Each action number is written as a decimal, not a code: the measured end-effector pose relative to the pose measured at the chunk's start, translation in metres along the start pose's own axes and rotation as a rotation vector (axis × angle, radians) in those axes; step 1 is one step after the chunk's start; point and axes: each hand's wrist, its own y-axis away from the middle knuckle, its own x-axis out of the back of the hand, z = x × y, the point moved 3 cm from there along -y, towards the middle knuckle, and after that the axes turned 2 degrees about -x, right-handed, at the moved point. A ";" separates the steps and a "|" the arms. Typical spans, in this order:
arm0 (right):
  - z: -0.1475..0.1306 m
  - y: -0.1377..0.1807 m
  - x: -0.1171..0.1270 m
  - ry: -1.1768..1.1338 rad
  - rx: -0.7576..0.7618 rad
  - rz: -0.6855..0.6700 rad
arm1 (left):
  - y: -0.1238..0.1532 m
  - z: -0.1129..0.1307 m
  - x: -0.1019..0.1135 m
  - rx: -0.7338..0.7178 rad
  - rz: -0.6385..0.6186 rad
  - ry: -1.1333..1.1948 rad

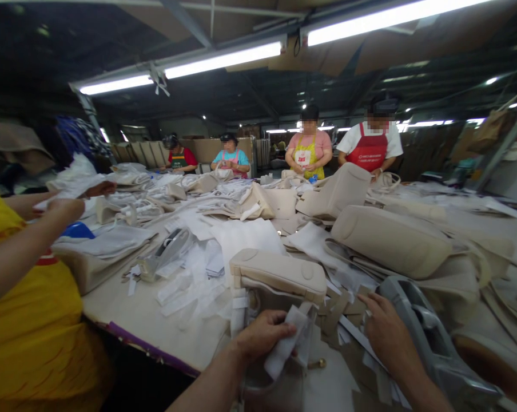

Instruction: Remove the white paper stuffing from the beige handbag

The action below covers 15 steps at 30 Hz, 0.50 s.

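My left hand (262, 335) is closed on a strip of white wrapping paper (286, 343) at the front of a cream handbag (279, 274) that stands just ahead of me. My right hand (385, 335) rests palm down on scraps of white paper beside the bag, fingers bent toward a grey tape dispenser (430, 337) on its right. What, if anything, the right fingers pinch is hidden.
The long worktable (147, 320) is covered with cream handbags (391, 240), white paper and a second tape dispenser (166, 252). A person in yellow (31, 320) works close on my left, holding white paper. Several other people in aprons stand at the far side.
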 end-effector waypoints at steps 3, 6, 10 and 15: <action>-0.010 0.000 0.008 0.319 0.204 -0.042 | -0.001 -0.002 0.001 -0.001 -0.009 -0.005; -0.026 -0.004 0.000 0.431 0.352 -0.152 | -0.002 -0.002 0.001 -0.008 -0.012 -0.012; -0.041 -0.012 -0.019 0.491 0.455 -0.281 | 0.001 0.001 -0.001 0.001 0.002 0.004; -0.045 -0.017 -0.028 0.479 0.531 -0.331 | 0.004 0.001 -0.002 0.015 0.016 0.021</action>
